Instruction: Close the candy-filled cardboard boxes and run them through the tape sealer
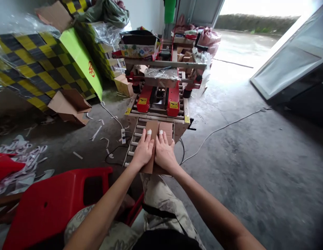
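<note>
A brown cardboard box [149, 168] lies on the roller conveyor [138, 134] straight in front of me. Its two long top flaps almost meet along a middle seam. My left hand [144, 148] rests on the left flap, fingers stretched forward. On the right flap [166, 127] lies my right hand [164, 150], also flat with its fingers extended. White tape wraps a fingertip on each hand. Just beyond the box stands the carton sealing machine, with two red side plates [173, 101] at its mouth. The contents of the box are hidden.
A red plastic stool [46, 205] stands at my left. Beyond it are checkered yellow-black cartons [33, 66], an open cardboard box [69, 106] and paper scraps on the floor. A power strip [123, 136] lies left of the conveyor; a cable [216, 130] crosses the floor on the right.
</note>
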Demonstrator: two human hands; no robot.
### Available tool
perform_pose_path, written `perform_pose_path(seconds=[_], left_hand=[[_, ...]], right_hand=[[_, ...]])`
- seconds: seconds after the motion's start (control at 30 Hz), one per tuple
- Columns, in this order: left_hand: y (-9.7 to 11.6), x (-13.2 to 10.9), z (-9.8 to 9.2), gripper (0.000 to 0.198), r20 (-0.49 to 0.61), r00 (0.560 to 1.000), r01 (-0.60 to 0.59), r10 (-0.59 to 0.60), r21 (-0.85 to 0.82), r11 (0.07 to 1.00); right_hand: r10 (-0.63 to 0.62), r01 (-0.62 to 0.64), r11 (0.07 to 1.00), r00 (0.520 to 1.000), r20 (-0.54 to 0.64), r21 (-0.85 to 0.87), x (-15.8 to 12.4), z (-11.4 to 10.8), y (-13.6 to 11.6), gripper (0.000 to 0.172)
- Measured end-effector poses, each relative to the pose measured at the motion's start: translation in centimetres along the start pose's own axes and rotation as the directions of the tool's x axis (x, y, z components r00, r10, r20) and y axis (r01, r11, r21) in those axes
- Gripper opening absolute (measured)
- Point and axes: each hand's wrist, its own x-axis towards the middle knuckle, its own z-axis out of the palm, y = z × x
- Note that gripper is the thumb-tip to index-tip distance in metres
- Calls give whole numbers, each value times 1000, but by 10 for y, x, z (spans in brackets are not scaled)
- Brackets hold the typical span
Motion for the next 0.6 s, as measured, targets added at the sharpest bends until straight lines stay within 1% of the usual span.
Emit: perform_pose_path(seconds=[0.07,0.1,0.17,0.2,0.23,0.3,0.37,0.4,0.47,0.5,0.53,0.57,0.6], left_hand=[[5,-1,-1,57,31,999,21,-23,76,997],[9,-2,-1,57,38,998,47,-52,123,991],[16,-3,3,57,17,992,115,-122,228,967],[19,-3,5,56,1,988,148,-154,273,951],[22,-4,7,55,-12,984,173,-178,300,938],[24,-3,6,55,10,980,189,-199,278,942],[18,1,1,57,80,981,159,-174,169,973],[13,5,-2,59,115,983,131,-141,90,987],[-2,13,-7,60,158,984,103,-84,-117,988],[-11,16,-9,59,142,985,126,-94,-238,963],[-19,18,-10,59,99,985,168,-142,-359,918],[-27,17,-11,59,35,975,211,-221,-465,860],[-34,13,-12,59,-41,949,238,-311,-550,800]], right_hand=[[-13,11,980,1000,8,197,-1,-5,10,80],[-33,24,952,999,27,305,-1,-8,16,85],[-86,55,893,995,49,448,-3,-13,26,87],[-114,80,882,992,46,464,-6,-15,29,85],[-144,114,891,989,36,440,-10,-15,30,83],[-225,208,930,974,21,304,-20,-13,25,86],[-327,318,938,944,44,138,-32,-8,17,98],[-350,347,936,935,55,60,-35,-5,14,103],[-351,354,933,935,54,-66,-34,-2,16,107],[-347,351,930,936,52,-106,-29,-2,20,105],[-346,349,928,937,50,-132,-19,-4,25,103],[-351,354,924,935,49,-143,-6,-5,31,101],[-368,371,919,929,45,-136,9,-6,34,99]])
